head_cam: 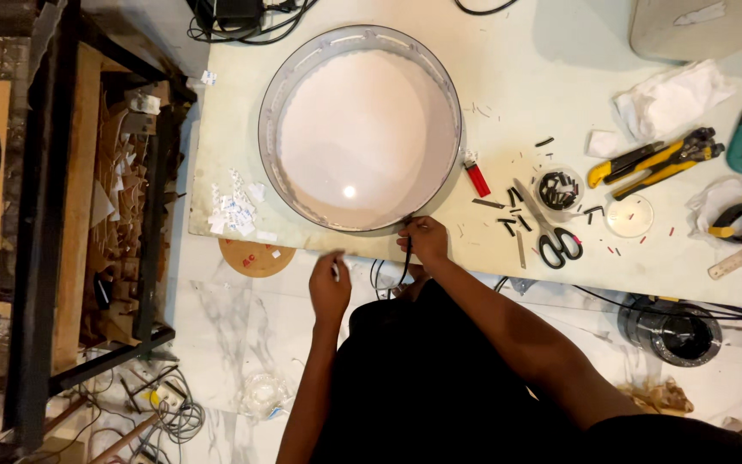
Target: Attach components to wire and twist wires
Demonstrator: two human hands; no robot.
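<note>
Your dark-clothed torso fills the bottom of the view and hides whatever lies under it. Your right hand is pinched shut on a thin black cable at the near rim of the round white lamp disc, which lies flat on the pale worktable — the cable drops off the table edge and is lost against your clothes. Your left hand hovers beside the edge, fingers curled around something small and white — too blurred to identify.
</note>
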